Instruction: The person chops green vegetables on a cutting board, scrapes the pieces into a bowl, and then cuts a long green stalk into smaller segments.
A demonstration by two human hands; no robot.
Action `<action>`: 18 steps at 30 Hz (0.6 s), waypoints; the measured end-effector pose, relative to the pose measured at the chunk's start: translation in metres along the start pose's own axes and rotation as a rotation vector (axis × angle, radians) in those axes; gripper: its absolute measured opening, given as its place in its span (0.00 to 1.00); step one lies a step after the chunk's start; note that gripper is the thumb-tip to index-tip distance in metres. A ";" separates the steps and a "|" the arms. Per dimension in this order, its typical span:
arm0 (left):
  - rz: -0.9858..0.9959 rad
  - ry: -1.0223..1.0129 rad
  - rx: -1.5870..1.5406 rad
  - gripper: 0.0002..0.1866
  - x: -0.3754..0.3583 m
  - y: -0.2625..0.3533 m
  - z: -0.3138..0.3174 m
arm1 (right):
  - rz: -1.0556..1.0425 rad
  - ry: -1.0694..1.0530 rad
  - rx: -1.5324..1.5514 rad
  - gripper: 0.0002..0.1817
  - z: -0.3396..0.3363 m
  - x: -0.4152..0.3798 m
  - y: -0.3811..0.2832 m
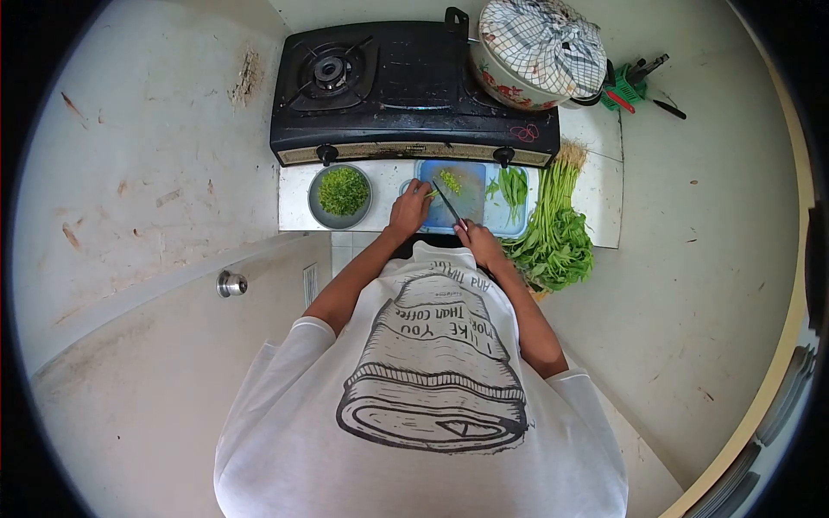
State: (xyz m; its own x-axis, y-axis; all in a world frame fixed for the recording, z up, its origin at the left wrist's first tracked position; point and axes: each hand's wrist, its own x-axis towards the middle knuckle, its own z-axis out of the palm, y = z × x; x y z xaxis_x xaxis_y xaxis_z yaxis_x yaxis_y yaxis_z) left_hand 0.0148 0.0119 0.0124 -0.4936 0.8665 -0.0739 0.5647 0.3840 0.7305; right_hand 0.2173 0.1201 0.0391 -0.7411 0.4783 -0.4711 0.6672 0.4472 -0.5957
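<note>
My right hand grips the handle of a dark knife, whose blade lies slanted across the blue cutting board. My left hand rests on the board's left edge, fingers bent over green stems beside the blade. A small heap of chopped greens lies on the board just past the knife tip. More cut green stalks lie on the board's right part.
A metal bowl of chopped greens stands left of the board. A bunch of leafy greens lies to the right. Behind is a black gas stove with a cloth-covered pot. A door with a knob is at left.
</note>
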 end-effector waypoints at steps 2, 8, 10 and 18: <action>-0.008 0.006 0.015 0.09 0.003 0.000 0.003 | -0.001 -0.014 -0.068 0.25 0.001 0.001 -0.001; -0.015 0.022 0.007 0.07 0.003 0.004 0.002 | 0.036 -0.117 -0.123 0.26 -0.002 0.008 -0.001; -0.019 0.026 0.001 0.07 0.003 0.007 0.001 | 0.007 -0.091 -0.130 0.26 0.003 0.009 0.003; 0.011 0.032 0.015 0.09 0.002 0.004 0.004 | -0.024 -0.082 -0.161 0.26 0.000 0.003 -0.003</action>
State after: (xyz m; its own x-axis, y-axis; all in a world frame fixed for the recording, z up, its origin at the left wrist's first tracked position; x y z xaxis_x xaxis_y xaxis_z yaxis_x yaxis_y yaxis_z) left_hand 0.0185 0.0165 0.0126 -0.5081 0.8602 -0.0433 0.5802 0.3790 0.7209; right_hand 0.2128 0.1205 0.0395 -0.7559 0.4058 -0.5137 0.6480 0.5758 -0.4986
